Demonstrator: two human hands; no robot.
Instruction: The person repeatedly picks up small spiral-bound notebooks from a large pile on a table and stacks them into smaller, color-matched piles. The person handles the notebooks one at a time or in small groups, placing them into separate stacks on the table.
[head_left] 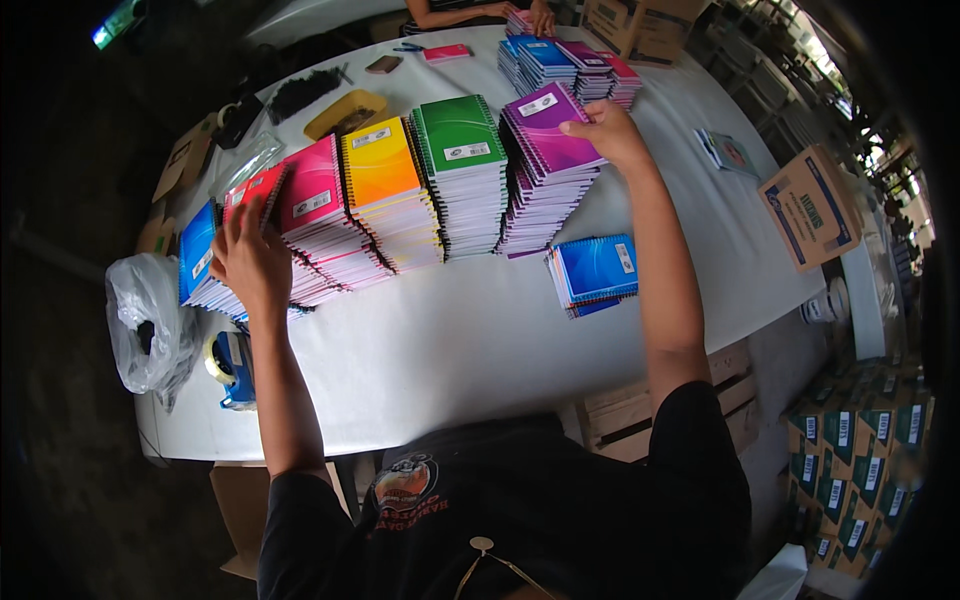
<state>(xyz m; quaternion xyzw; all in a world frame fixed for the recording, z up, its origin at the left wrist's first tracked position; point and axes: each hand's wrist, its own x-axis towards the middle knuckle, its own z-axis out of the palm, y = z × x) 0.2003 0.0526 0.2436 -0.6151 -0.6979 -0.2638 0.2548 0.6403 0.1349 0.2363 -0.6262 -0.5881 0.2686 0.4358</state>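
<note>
Head view: six coloured, spiral-bound paper notebook stacks (475, 195) stand formed; low blue-topped pile (594, 268) apart; left grip (228, 238), right grip (582, 118): can't tell whether pinching.

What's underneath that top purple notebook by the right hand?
Under the purple notebook, beside the right hand, a tall stack shows page edges and spiral bindings. The covers inside the stack are hidden.

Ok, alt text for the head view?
Left hand at the red stack and blue stack, right hand on the purple stack, at opposite ends of a colourful row of spiral notebooks on a white table; a smaller blue-topped pile lies nearer.
</note>
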